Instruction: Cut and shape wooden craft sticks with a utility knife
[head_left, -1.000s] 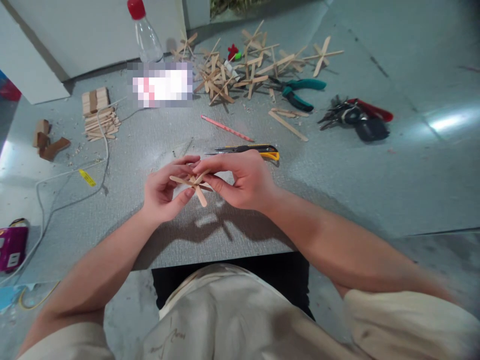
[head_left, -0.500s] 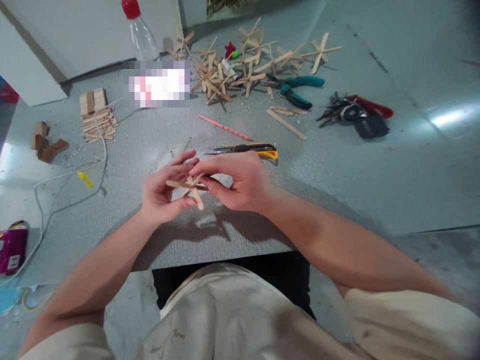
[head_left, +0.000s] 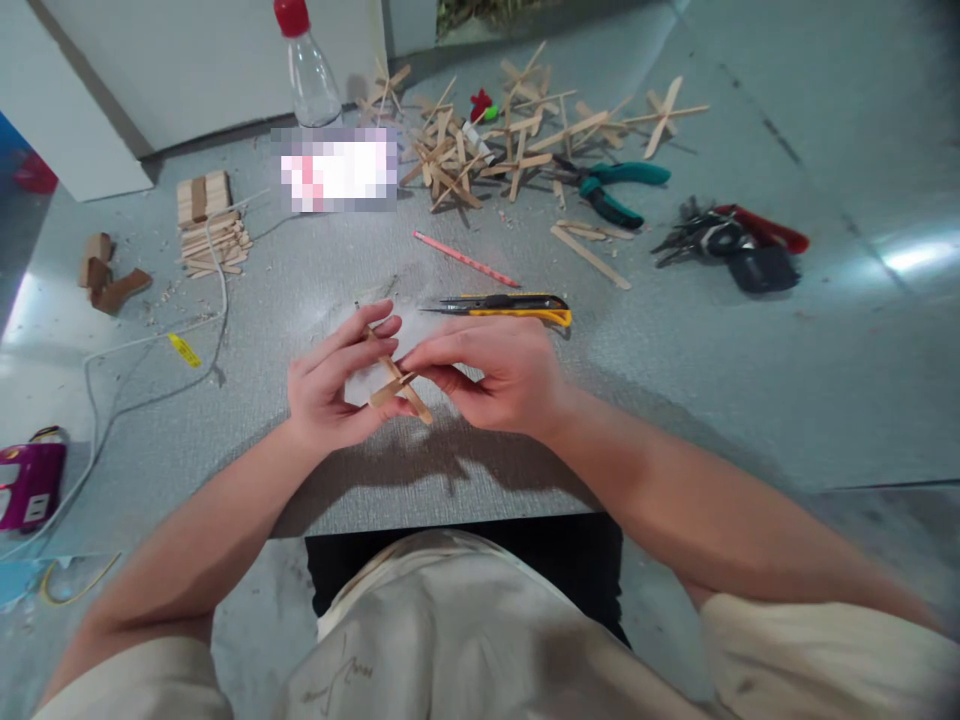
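Between my hands, above the front of the grey table (head_left: 345, 505), is a small star-shaped piece of crossed wooden craft sticks (head_left: 391, 388). My left hand (head_left: 334, 385) grips one of its sticks between thumb and fingers. The fingertips of my right hand (head_left: 499, 375) pinch the piece near its crossing; part of it is hidden behind them. Just beyond my right hand lies a yellow and black utility knife (head_left: 517, 306), its blade pointing left. A pink pencil (head_left: 465, 258) rests a little farther back.
Several crossed-stick pieces (head_left: 450, 165) are heaped at the back. Teal-handled pliers (head_left: 615, 185) and a key bunch (head_left: 731, 240) lie right of them. Stacked craft sticks (head_left: 214, 245), a white cable (head_left: 221, 270) and a purple box (head_left: 30, 485) are at left, a bottle (head_left: 311, 85) behind.
The crossed-stick piece has been turned in my hands, so its sticks now point differently. Both hands still hold it. The view has shifted slightly, moving the table's things to the right.
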